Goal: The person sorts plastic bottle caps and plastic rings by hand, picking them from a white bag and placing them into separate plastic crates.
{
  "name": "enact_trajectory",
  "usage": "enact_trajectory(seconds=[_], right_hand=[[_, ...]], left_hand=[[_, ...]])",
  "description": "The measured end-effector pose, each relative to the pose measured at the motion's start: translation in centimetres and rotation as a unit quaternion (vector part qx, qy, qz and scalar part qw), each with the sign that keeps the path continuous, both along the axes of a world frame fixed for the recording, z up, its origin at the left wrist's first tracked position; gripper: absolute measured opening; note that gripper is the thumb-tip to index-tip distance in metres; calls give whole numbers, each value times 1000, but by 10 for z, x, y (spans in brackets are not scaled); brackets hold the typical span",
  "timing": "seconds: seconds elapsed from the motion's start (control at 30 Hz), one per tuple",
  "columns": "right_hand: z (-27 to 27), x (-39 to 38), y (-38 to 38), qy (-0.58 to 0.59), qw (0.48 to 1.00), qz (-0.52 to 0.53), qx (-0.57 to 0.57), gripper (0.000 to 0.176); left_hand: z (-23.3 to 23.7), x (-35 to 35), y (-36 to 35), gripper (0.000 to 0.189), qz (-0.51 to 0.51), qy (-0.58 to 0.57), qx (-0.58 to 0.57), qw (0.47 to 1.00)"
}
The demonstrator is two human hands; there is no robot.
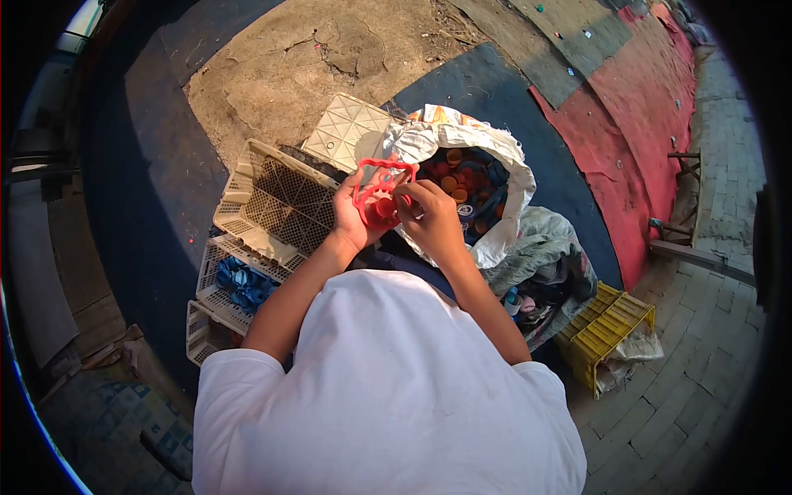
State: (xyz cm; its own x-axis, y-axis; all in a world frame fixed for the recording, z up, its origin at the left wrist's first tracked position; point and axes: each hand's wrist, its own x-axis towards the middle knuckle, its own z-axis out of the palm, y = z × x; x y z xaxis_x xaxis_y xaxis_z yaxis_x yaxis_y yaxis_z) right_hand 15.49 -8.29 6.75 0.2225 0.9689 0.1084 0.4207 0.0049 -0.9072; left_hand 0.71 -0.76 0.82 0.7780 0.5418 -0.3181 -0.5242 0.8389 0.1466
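Observation:
My left hand (350, 216) is closed around the left side of a red plastic piece (360, 196) with an open, wavy-edged frame. A round red part (385, 208) sits at its lower end. From the other side, my right hand (431, 216) has its fingers bent and pinched at the right edge of the piece; its fingertips are partly hidden. Just beyond and to the right of both hands stands a white woven sack (518, 198) with its rim rolled open. Inside it lie many orange, red and blue caps (459, 183).
Cream plastic crates (247, 186) stand on the left, one with blue pieces (245, 285). An upturned cream crate (346, 130) lies behind. On the right are a grey-green sack (544, 235) with mixed items and a yellow crate (606, 326). Dark and red mats (615, 157) cover the ground.

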Motion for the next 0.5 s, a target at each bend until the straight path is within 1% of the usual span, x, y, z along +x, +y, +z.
enact_trajectory(seconds=[0.03, 0.13, 0.17, 0.27, 0.3, 0.4, 0.5], right_hand=[[2, -2, 1, 3, 1000, -1, 3, 26], [12, 2, 3, 79, 993, -36, -83, 26], [12, 2, 5, 138, 986, -52, -82, 24], [-7, 5, 10, 214, 976, -38, -8, 21], [-3, 3, 10, 222, 974, -34, -22, 17], [0, -1, 14, 203, 978, -24, -45, 14], [-2, -11, 17, 206, 977, -21, -48, 15]], left_hand=[[2, -1, -1, 77, -1, 10, 1, 1000], [10, -1, 1, 78, -3, 33, 15, 999], [9, -1, 2, 78, 9, 29, -2, 1000], [13, -1, 3, 77, 13, 28, -13, 999], [13, -2, 3, 77, 15, 29, 0, 999], [10, -5, 3, 76, 6, 16, -11, 1000], [4, -3, 5, 75, 7, -1, -14, 1000]])
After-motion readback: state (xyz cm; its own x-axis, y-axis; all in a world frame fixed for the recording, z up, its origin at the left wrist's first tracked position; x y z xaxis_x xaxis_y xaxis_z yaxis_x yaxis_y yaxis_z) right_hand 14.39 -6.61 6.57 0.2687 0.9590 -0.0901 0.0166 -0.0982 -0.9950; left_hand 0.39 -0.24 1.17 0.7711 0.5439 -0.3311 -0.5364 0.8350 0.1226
